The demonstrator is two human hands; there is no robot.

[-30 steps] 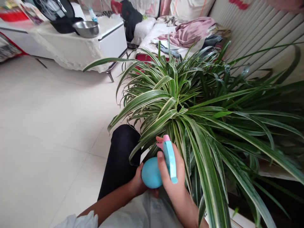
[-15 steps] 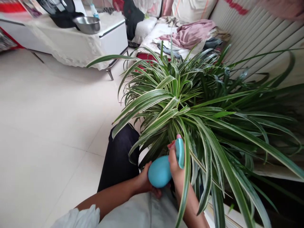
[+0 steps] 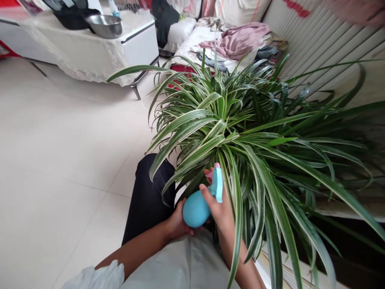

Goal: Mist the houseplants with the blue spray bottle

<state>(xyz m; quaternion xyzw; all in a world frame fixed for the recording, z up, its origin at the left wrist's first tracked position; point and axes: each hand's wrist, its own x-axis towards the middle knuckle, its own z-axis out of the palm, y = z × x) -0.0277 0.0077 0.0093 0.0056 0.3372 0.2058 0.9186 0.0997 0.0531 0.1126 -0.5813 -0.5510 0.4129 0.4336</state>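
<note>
A large variegated spider plant point(image 3: 210, 136) with long green-and-white leaves fills the right of the view, its wet-looking leaves arching over my forearm. Right in front of it, a rounded blue plastic spray bottle point(image 3: 195, 208) is held low over my lap. My left hand point(image 3: 177, 220) cups the bottle's round body from below. My right hand point(image 3: 218, 210) wraps around the flat blue sprayer head point(image 3: 217, 185), which has a pink tip and trigger. A long leaf crosses in front of my right forearm.
My black-clad knee point(image 3: 148, 196) lies left of the bottle on pale floor tiles point(image 3: 69, 132). A white cabinet point(image 3: 138, 44) holds a steel bowl point(image 3: 105, 26) at the back. Behind the plant are a bed with heaped clothes point(image 3: 237, 38) and a white slatted panel point(image 3: 319, 44).
The bottle and both hands have shifted slightly up and left since the last frame. The sprayer head has turned, and the room has shifted a little in view.
</note>
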